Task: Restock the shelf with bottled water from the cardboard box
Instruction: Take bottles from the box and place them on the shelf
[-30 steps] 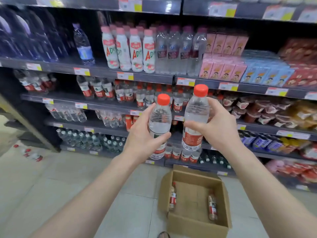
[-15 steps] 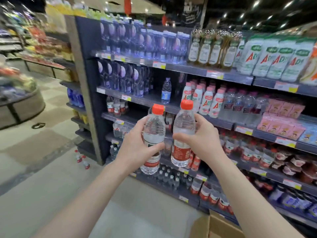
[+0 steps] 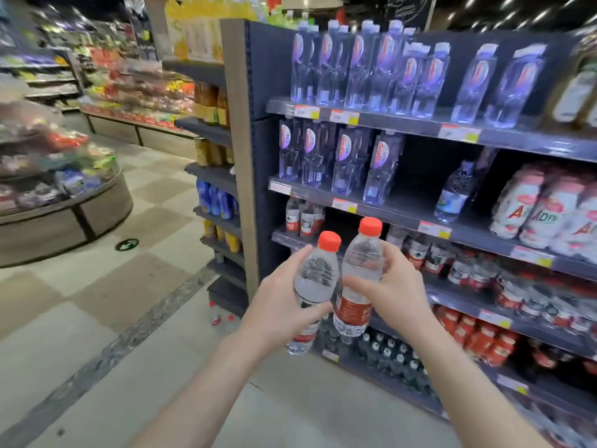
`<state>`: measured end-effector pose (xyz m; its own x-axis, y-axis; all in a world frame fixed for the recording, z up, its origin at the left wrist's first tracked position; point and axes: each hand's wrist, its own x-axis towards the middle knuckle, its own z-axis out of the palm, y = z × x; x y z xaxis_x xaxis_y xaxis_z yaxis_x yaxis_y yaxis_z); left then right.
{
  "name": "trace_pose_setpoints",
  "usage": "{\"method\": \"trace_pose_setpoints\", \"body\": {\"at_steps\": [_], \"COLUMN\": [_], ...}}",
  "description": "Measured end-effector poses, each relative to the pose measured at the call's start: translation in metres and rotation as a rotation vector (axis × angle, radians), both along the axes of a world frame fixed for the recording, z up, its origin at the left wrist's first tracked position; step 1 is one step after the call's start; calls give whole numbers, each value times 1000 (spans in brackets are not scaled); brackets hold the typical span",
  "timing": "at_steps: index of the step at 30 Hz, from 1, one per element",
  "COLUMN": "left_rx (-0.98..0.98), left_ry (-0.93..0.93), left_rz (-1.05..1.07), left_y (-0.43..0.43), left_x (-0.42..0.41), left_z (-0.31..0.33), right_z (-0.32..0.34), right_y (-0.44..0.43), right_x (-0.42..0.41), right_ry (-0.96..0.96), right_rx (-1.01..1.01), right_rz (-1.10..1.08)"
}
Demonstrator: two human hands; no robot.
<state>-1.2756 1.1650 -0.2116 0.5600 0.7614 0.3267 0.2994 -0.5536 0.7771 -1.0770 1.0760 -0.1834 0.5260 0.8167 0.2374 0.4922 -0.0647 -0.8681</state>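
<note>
Left hand (image 3: 280,310) wraps one water bottle (image 3: 312,294), right hand (image 3: 392,291) wraps another bottle (image 3: 357,279). Both upright, red caps up, side by side, held in front of the shelf (image 3: 400,218). Cardboard box out of frame.

Both bare forearms reach forward and up from the lower edge of the view, converging toward the middle. The left hand (image 3: 281,305) curls round the body of a bottle (image 3: 316,276), thumb across its front, fingers behind. The right hand (image 3: 395,294) grips a second bottle (image 3: 361,263) the same way, thumb in front. The hands sit close together, the right slightly higher.
</note>
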Motion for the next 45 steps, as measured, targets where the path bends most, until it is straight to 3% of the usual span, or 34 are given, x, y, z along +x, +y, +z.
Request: {"method": "trace_pose_setpoints", "body": {"at_steps": [7, 13, 19, 28, 32, 40, 45], "left_rx": [-66, -57, -75, 4, 126, 173, 186], "left_ry": [-42, 48, 88, -42, -126, -269, -221], "left_rz": [-11, -38, -119, -303, -375, -453, -456], "left_y": [159, 306, 400, 485, 503, 526, 534], "left_x": [4, 41, 86, 147, 163, 188, 196], "left_z": [-54, -124, -198, -316, -370, -454, -464], "right_z": [-53, -123, -188, -299, -333, -319, -301], "right_y": [161, 309, 402, 474, 493, 519, 551], "right_x": [10, 51, 95, 163, 193, 230, 240], "right_ry": [30, 72, 27, -50, -88, -50, -37], "right_rx": [-33, -87, -104, -21, 65, 206, 188], "right_rz": [-32, -80, -121, -194, -234, -194, -216]}}
